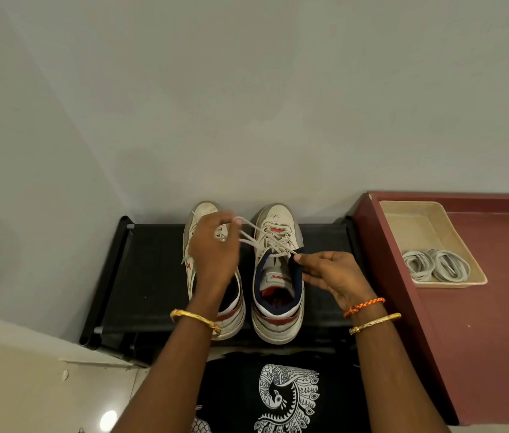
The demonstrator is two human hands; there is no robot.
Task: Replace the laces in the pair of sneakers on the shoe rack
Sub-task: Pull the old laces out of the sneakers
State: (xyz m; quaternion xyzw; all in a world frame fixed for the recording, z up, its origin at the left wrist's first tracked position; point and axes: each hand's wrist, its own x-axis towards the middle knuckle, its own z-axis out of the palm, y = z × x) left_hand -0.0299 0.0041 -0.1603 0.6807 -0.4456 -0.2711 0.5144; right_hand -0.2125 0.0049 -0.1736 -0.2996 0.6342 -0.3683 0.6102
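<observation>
Now your left hand [212, 245] and right hand [329, 273] each pinch an end of the lace [265, 242] on the sneaker [278, 270] at 3 o'clock on the black rack [153, 276]. Soft, limp cord; grip near the tips. Grey wall at 12; spare laces [434, 265] in tray [415, 223].

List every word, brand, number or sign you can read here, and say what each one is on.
No text here reads clearly.
Right sneaker: red wording on its tongue label, too blurred to read.
Left sneaker: a red mark like an "X" on its side, a sign rather than a word.
Black cloth: a white peacock pattern, no lettering.
</observation>
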